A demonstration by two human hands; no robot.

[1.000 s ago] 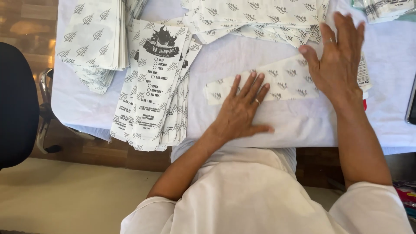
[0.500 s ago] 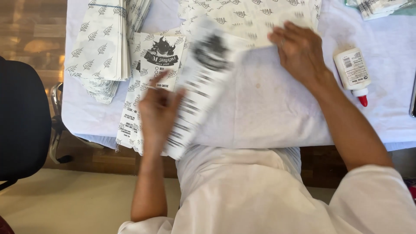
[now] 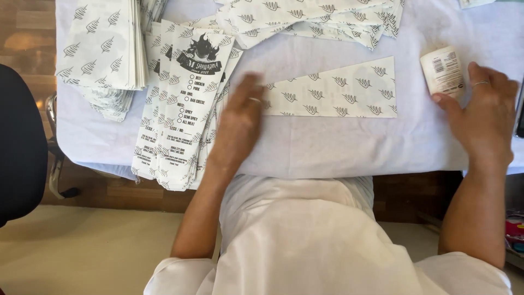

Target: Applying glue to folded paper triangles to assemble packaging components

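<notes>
A flat, tapered paper sleeve printed with small leaf marks lies on the white tablecloth in front of me. My left hand is blurred, its fingers apart, resting at the sleeve's narrow left end beside a stack of printed paper bags. My right hand has its fingers spread and touches a small white glue bottle lying on the cloth at the right. Neither hand grips anything that I can see.
Another pile of leaf-printed bags sits at the far left. Several loose paper sleeves are spread along the far edge. A dark chair stands to my left beside the table.
My left hand has laid the printed bag on the stack at the left. A leaf-printed sleeve now lies in front of me, and my right hand has moved right to the glue bottle.
</notes>
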